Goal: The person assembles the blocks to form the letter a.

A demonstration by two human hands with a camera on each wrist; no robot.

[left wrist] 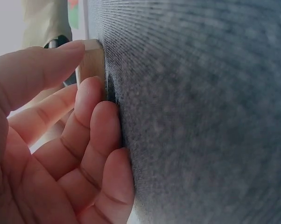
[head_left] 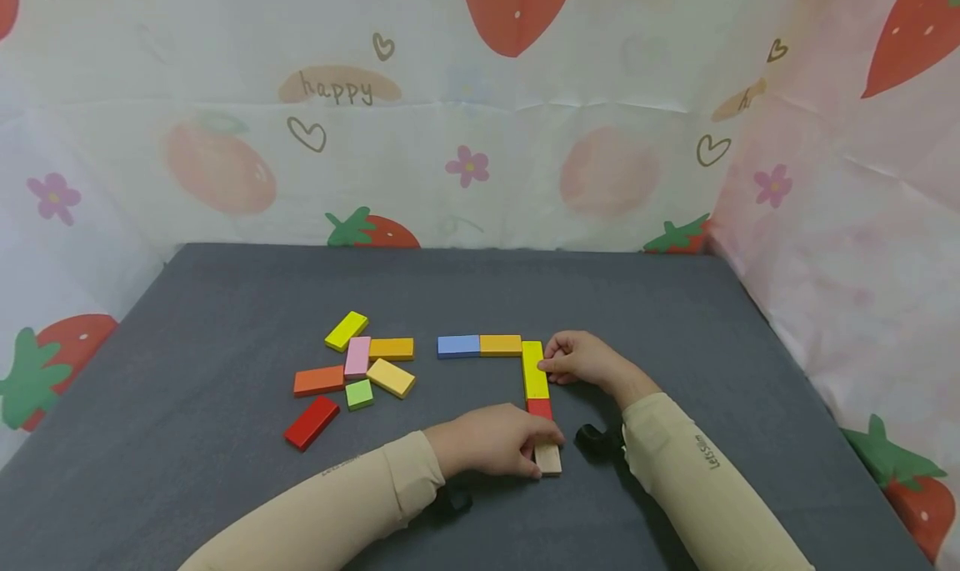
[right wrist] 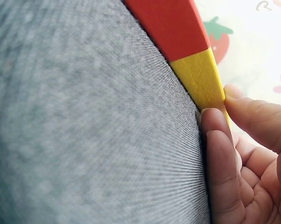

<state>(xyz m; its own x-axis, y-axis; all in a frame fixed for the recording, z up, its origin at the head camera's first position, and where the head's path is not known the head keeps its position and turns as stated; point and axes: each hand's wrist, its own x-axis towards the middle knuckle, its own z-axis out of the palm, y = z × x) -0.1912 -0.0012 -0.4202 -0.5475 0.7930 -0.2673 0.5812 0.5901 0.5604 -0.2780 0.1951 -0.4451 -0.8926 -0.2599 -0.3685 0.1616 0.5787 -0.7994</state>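
A bare wooden block (head_left: 548, 460) lies at the near end of an angled line of blocks, right of the worktop's middle. The left hand (head_left: 495, 439) pinches it, thumb and fingers drawn together on it. Beyond it lies a red block (head_left: 539, 408); the left hand partly covers the place where they would meet. A yellow block (head_left: 534, 371) touches the red one's far end. The right hand (head_left: 587, 361) grips this yellow block from the right, thumb at its upper edge and fingers curled against its side. At its far end the line turns left, with an orange block (head_left: 500, 346) and then a blue block (head_left: 458, 347) set end to end.

Farther left is a loose cluster: a lemon block (head_left: 346, 330) farthest, then a pink block (head_left: 357, 357), an amber block (head_left: 392, 349), a tan block (head_left: 391, 378), a reddish-orange block (head_left: 318, 381), a green block (head_left: 359, 395), and a crimson block (head_left: 311, 423) nearest.

All lie on the dark grey worktop (head_left: 675, 321). Beige sleeves (head_left: 322, 496) cover both forearms. Strawberry-printed cloth (head_left: 510, 137) stands behind and at both sides.
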